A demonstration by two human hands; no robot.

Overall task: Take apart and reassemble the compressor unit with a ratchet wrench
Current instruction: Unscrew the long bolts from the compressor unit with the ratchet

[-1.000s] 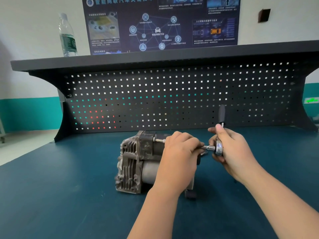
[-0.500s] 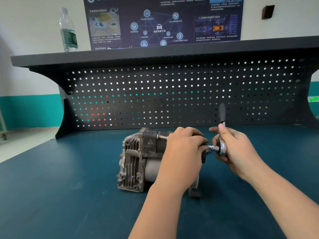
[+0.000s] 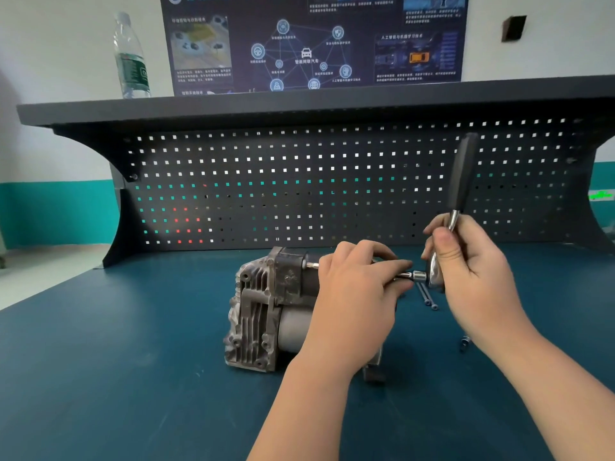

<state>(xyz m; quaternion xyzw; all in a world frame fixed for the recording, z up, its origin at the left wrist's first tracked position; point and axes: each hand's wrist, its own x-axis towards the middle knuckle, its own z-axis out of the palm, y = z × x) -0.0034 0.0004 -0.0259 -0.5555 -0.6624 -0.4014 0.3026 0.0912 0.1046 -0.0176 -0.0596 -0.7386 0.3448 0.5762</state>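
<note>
With the left hand [image 3: 356, 294] steadying the extension bar and the right hand [image 3: 472, 271] gripping the ratchet wrench [image 3: 457, 194] at centre frame, a compressor unit [image 3: 266, 311] bolt is being worked; next, swing the handle.

One compressor unit [image 3: 266, 311], one ratchet wrench [image 3: 457, 194], two hands, two long bolts [image 3: 427, 296] lying side by side on the worktop [image 3: 116, 361], one small loose fastener [image 3: 464, 342], one water bottle [image 3: 131, 58], one poster [image 3: 312, 41].

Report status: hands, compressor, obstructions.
Left hand grips the extension bar; right hand holds chrome black-handled ratchet wrench, upright. Grey finned metal compressor on bench. Loose bolts nearby, nothing blocking.
</note>
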